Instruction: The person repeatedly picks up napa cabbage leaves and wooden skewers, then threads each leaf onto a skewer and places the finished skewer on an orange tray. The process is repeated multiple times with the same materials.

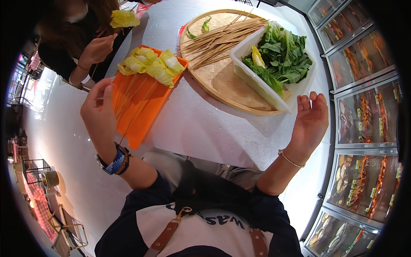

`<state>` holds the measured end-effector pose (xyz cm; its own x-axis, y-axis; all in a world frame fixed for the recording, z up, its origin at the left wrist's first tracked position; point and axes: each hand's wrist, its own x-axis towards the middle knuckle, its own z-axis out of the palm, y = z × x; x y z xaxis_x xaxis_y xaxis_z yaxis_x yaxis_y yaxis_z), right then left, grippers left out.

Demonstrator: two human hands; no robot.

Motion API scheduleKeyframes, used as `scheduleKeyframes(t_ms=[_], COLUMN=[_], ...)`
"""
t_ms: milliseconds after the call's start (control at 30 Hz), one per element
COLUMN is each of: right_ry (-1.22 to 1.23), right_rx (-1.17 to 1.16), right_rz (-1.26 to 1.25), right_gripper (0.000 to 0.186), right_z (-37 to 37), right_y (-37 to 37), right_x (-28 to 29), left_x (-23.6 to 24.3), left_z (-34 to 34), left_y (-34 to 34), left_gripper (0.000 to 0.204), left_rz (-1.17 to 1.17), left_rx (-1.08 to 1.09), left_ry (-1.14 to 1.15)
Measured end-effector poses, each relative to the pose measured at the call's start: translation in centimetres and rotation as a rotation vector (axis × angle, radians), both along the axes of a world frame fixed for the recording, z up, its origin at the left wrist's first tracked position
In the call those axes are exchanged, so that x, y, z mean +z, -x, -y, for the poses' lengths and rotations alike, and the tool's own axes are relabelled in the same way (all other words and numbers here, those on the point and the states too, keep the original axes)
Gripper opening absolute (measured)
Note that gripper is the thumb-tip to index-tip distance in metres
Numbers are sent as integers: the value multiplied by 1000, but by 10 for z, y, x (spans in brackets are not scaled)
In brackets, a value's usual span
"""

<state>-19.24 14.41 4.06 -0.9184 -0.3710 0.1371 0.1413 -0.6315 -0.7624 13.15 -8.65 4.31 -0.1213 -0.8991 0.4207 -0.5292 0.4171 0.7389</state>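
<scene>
My left hand [99, 112] is beside the left edge of an orange tray [143, 118], its fingers loosely bent and a gap showing between thumb and fingers. I see nothing in it. Folded yellow-green cabbage leaves [160, 68] on bamboo skewers lie on the tray, leaves at the far end and sticks pointing toward me. My right hand [311, 120] is raised at the near right corner of a white plastic basin [261, 90], fingers slightly curled, palm bare. Dark green leafy lettuce [282, 58] and one yellow leaf [257, 56] fill the basin.
A round woven bamboo tray [218, 81] lies under the basin's left side, with a pile of loose bamboo skewers [227, 36] on it. Across the table at left, a co-worker's hand [97, 51] is near another skewered leaf [124, 19]. Glass-fronted display cabinets [364, 115] line the right.
</scene>
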Motion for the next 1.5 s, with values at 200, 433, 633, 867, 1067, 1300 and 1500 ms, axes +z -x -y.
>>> scheduleKeyframes(t_ms=[200, 433, 633, 867, 1067, 1300, 1500], right_ry=[11, -90, -543, -802, -973, -1198, -1685], right_rx=[110, -4, 2, 22, 94, 190, 162], right_rz=[-71, -52, -431, -591, -695, -1129, -1516], right_gripper=[11, 10, 16, 9, 9, 21, 32], right_z=[-11, -15, 1, 13, 21, 121, 156], right_y=[19, 27, 4, -12, -6, 72, 106], right_x=[-17, -17, -7, -5, 17, 3, -45], left_x=[1, -27, -57, -71, -67, -60, -59], left_z=[-42, -90, -94, -90, -80, -73, -70], left_y=[66, 142, 161, 173, 172, 170, 171], left_gripper=[14, 22, 17, 15, 17, 16, 14], left_rz=[-21, -133, -169, -229, -253, -333, -360], left_rx=[-444, -949, -1024, -1011, -1020, -993, -981], left_ry=[163, 167, 67, -25, -137, -81, -79])
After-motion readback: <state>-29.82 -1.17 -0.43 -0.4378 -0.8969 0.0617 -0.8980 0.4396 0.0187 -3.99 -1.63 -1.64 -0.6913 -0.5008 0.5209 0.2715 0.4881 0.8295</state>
